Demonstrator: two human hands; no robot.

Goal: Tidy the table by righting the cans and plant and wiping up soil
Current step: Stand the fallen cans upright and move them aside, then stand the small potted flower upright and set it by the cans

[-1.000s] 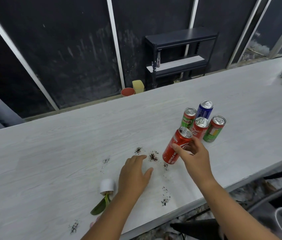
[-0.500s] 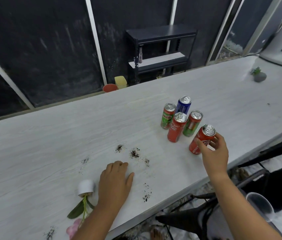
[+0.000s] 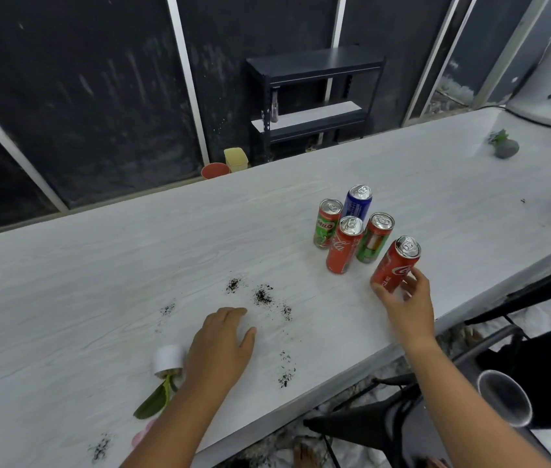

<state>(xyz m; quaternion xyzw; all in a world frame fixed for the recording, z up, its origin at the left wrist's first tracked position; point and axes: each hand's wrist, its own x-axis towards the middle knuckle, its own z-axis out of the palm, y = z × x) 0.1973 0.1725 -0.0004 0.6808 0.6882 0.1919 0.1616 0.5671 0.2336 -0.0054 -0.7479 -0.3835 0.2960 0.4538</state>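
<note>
Closest to the person, the small white plant pot lay tipped on its side on the pale wooden bench, with its green leaves and a pink flower pointing at the near edge. The left hand lay flat and open on the bench just beside the pot, holding nothing. Little dark heaps of soil were dotted around that hand, some in front of it and some near the edge.

A bit further over, the right hand was curled around the low part of a red cola can, which stood close to the near edge. Its fingers looked loose, but I could not tell how hard they gripped.

Behind it stood four more tall cans in a tight bunch: another red cola can, a green and red can, a green Milo can and a blue can at the back.

I think the held can could fall over if the hand bumped it while letting go, and it might knock the bunch down. The left hand could also smear the soil if it slid.
</note>
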